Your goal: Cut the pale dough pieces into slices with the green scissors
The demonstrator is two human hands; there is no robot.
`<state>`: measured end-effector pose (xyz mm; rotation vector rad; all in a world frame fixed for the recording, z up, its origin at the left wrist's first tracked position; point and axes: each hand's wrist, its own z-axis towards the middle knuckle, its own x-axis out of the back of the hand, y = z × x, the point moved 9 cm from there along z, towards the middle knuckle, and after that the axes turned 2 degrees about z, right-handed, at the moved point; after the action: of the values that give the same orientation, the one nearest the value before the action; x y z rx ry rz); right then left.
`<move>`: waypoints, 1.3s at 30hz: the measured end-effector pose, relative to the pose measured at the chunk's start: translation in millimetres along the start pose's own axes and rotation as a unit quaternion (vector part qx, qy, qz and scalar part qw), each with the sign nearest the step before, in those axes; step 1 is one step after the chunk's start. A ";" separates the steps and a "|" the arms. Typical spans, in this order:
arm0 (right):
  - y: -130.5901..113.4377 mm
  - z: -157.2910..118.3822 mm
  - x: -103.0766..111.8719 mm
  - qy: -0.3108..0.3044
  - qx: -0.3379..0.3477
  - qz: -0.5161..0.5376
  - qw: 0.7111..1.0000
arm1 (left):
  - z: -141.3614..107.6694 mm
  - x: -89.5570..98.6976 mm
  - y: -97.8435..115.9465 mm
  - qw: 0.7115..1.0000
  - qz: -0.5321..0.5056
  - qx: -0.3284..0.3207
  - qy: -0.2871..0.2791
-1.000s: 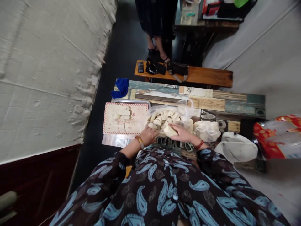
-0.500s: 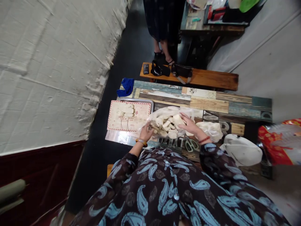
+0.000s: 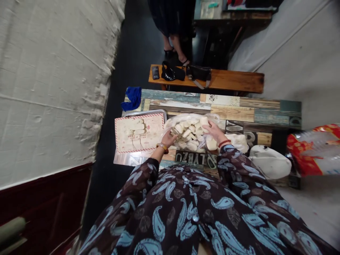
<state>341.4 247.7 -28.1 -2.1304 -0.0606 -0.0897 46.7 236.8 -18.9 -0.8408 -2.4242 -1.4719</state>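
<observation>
A clear plastic bag (image 3: pixel 183 119) lies spread on the table, full of pale white chunks (image 3: pixel 191 135) whose exact kind I cannot make out. At its left edge, my left hand (image 3: pixel 168 139) has its fingers closed on the plastic; a pale piece lies right by the fingertips. My right hand (image 3: pixel 216 132), at the bag's right side, grips a thick whitish chunk (image 3: pixel 204 122) between thumb and fingers. To the left, several pale sticks (image 3: pixel 138 126) rest on a printed paper sheet (image 3: pixel 122 140) over a metal tray (image 3: pixel 165 115).
Scissors (image 3: pixel 211 162) lie partly hidden near my right sleeve. Right of them are a white bag (image 3: pixel 238 142), a white cap (image 3: pixel 270 162) and a red package (image 3: pixel 302 152). A blue cloth (image 3: pixel 132 98) lies at the far left corner. Beyond stands a bench (image 3: pixel 236 80) and a person (image 3: pixel 172 21).
The view has shifted, so the room sits lower and further right in my sight. Both hands stay at the bag; the right still has the chunk, now nearer the bag's far edge.
</observation>
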 end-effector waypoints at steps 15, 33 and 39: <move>-36.1 -112.5 -66.9 -0.111 0.092 0.152 0.978 | -64.2 -58.7 82.8 0.973 -0.118 -0.128 -0.154; 79.8 -173.5 15.7 0.004 0.107 -0.359 0.927 | -100.1 -44.4 29.4 0.923 -0.371 0.093 -0.040; 107.3 -172.5 10.4 0.021 0.094 -0.436 0.895 | -111.8 -39.6 20.8 0.911 -0.394 0.116 -0.014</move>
<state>353.3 44.7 -26.1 -1.7546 -0.9595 -0.6267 76.1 133.1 34.8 0.2261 -3.0495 -1.2992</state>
